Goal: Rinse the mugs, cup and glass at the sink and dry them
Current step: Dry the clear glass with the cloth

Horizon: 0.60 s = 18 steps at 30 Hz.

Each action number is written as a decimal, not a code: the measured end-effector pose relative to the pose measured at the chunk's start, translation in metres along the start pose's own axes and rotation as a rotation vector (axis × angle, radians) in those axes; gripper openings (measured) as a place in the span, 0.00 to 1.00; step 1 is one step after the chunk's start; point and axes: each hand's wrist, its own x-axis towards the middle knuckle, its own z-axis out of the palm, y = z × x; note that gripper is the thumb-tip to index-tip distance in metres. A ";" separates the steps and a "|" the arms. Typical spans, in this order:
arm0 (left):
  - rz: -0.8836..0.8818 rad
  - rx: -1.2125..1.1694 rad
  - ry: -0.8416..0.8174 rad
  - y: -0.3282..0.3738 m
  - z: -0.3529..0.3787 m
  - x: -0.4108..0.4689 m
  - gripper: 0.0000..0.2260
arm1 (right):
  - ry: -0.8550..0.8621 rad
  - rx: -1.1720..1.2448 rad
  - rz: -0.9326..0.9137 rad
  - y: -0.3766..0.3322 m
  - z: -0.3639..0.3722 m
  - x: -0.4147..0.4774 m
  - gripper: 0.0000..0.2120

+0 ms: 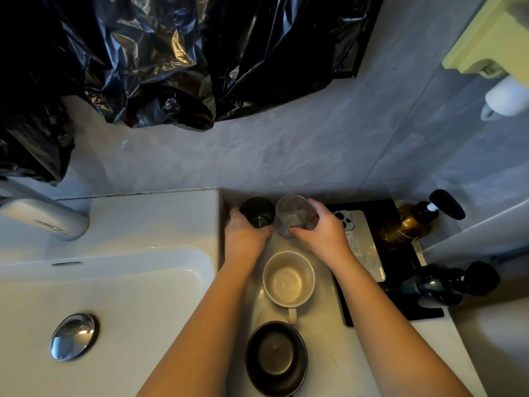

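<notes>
On the counter right of the white sink (120, 270) stand four vessels in a row running away from me. Nearest is a black mug (276, 358), then a white mug (288, 277) with its handle toward me. At the back wall, a dark cup (257, 213) stands left of a clear glass (293, 214). My left hand (246, 236) wraps the dark cup from the near left. My right hand (322, 227) grips the clear glass from the right. Both vessels stand upright.
A chrome drain plug (73, 336) sits in the basin and the tap (43, 216) is at the far left. Right of the cups, a black tray (380, 207) holds a phone (362, 245), an amber shampoo pump bottle (409, 224) and a dark pump bottle (446, 285). Black plastic sheeting (171, 58) hangs above.
</notes>
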 end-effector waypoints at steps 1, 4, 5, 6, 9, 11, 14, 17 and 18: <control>-0.002 -0.002 -0.001 0.000 0.000 0.000 0.33 | -0.009 -0.003 0.002 0.000 0.000 0.001 0.38; -0.006 -0.002 -0.007 0.001 -0.001 -0.002 0.34 | -0.021 -0.020 0.005 0.001 -0.001 0.002 0.39; -0.009 -0.006 -0.008 0.002 -0.002 -0.003 0.36 | -0.026 -0.024 0.010 0.001 -0.001 0.002 0.39; -0.014 -0.011 -0.011 0.003 -0.002 -0.004 0.37 | -0.038 -0.027 0.015 0.001 -0.002 0.002 0.40; -0.044 0.035 -0.064 0.010 -0.004 -0.010 0.40 | -0.091 -0.026 0.034 -0.005 -0.005 -0.002 0.45; -0.083 0.124 -0.105 0.013 -0.007 -0.021 0.40 | -0.077 -0.012 0.059 -0.006 -0.009 -0.011 0.45; -0.049 0.164 -0.109 0.011 -0.014 -0.054 0.34 | -0.041 0.020 0.074 -0.004 -0.018 -0.039 0.40; 0.063 0.251 -0.160 0.001 -0.021 -0.096 0.30 | -0.093 0.024 0.075 0.000 -0.024 -0.074 0.37; 0.107 0.270 -0.171 -0.004 -0.023 -0.109 0.28 | -0.118 0.015 0.081 0.000 -0.023 -0.084 0.35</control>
